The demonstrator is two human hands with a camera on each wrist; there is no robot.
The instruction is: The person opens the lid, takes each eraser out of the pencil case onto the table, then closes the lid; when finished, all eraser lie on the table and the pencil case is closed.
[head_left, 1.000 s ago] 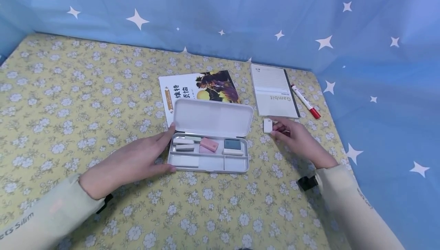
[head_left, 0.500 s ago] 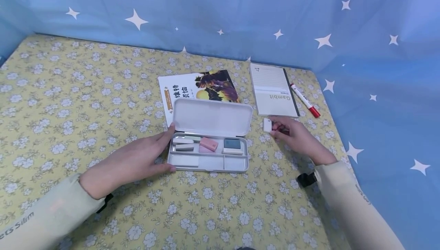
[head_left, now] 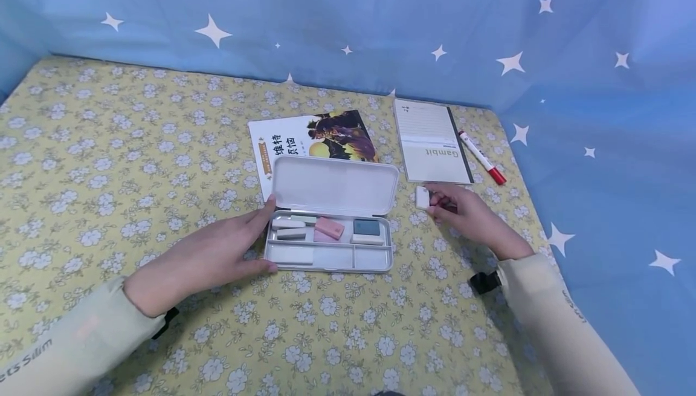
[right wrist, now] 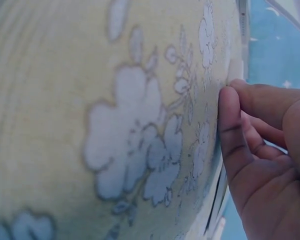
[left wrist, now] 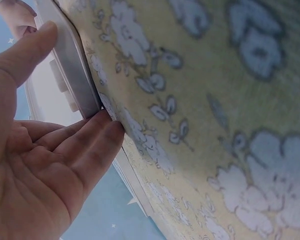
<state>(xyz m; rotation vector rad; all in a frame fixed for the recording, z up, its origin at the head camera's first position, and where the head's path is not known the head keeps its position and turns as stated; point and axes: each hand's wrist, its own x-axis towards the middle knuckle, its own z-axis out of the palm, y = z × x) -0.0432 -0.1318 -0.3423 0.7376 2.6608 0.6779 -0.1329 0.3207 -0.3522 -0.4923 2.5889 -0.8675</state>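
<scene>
An open white pencil case (head_left: 333, 257) lies on the cloth with its lid (head_left: 334, 184) tilted back. My left hand (head_left: 206, 263) holds its left end between thumb and fingers; in the left wrist view the thumb (left wrist: 42, 42) is on the rim. Inside the case are a pink eraser (head_left: 328, 227), a blue-and-white eraser (head_left: 367, 228) and several white and grey pieces (head_left: 290, 234) at the left. To the right of the case, my right hand (head_left: 467, 213) pinches a small white eraser (head_left: 422, 197) by its right side, close over the cloth.
Behind the case lies a book (head_left: 296, 136), partly covered by the lid. A notebook (head_left: 432, 160) marked "Gambit" lies behind my right hand, with a red-capped marker (head_left: 483, 159) beside it. A blue star-patterned curtain (head_left: 348, 15) stands along the back and right.
</scene>
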